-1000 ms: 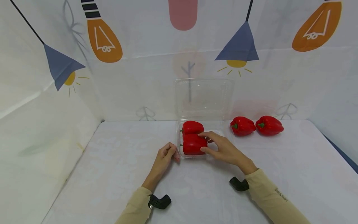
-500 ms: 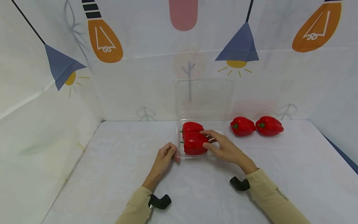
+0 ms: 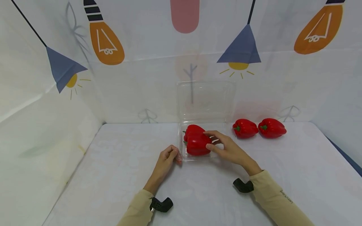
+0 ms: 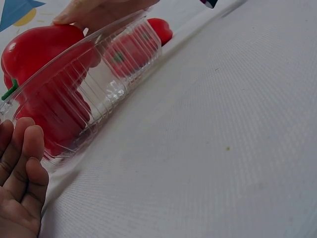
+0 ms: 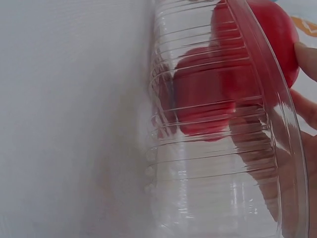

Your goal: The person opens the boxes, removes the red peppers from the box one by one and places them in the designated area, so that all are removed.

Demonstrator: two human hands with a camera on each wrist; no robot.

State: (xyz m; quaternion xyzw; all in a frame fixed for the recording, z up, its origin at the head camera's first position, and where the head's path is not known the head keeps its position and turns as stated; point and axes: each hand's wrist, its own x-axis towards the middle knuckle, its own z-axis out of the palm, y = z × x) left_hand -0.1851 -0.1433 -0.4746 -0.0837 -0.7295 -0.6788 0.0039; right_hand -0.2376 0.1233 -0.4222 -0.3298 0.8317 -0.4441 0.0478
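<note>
A clear plastic clamshell container (image 3: 220, 128) stands with its lid (image 3: 206, 99) raised at the back. My right hand (image 3: 226, 147) holds a red bell pepper (image 3: 198, 144) at the container's left side, fingers behind it and thumb in front. In the left wrist view this bell pepper (image 4: 39, 42) rises above the rim, and more red pepper (image 4: 54, 119) shows low through the ribbed wall. Behind it, another red bell pepper (image 3: 193, 128) is partly covered. My left hand (image 3: 167, 157) pinches the container's front left corner; its other fingers (image 4: 33, 141) are bent beside the wall.
To the right of the container, two red bell peppers (image 3: 244, 128) (image 3: 272, 128) lie side by side at the back of the white-covered table (image 3: 113, 175). A white printed cloth (image 3: 141, 84) hangs close behind. Black wrist-camera mounts (image 3: 161, 204) jut from both sleeves.
The front bell pepper has risen and shifted slightly right in my right hand, covering more of the one behind. My left hand stays at the container's corner.
</note>
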